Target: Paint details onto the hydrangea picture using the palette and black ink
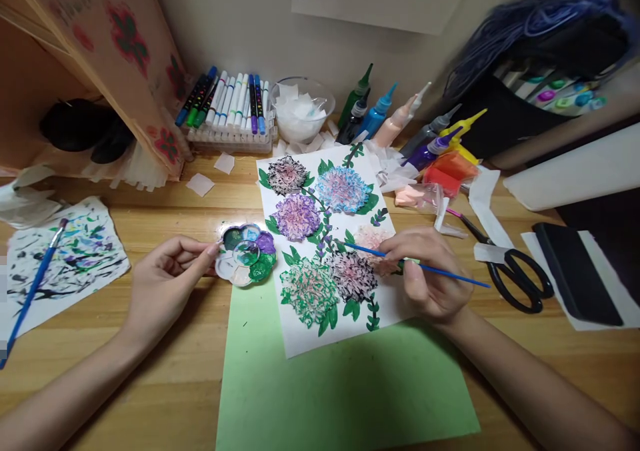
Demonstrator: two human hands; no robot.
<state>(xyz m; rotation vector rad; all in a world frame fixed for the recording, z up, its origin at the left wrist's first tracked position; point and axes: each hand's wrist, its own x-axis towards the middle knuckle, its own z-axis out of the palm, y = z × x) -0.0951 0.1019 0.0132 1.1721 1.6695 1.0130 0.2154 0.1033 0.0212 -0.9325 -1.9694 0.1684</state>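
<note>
Between thumb and fingers, my left hand (173,274) pinches the edge of a flower-shaped paint palette (243,277) with green, purple and white paint in its wells. My right hand (433,274) grips a thin blue paintbrush (450,273), its tip pointing left over the painting. On the white sheet (295,341) are several textured flowers: black-pink, blue, purple, green and a pale pink one partly hidden by my right hand. Painted green leaves and a vine run among them. The brush tip is at leaves near the middle; whether it touches the paper I cannot tell.
Green paper (345,398) lies under the painting. At the left, another blue brush (37,284) rests on a paint-stained cloth (95,251). Markers (233,104), a glass bowl of paper pieces (303,114) and paint bottles (377,111) stand behind. Black-handled scissors (520,281) lie right.
</note>
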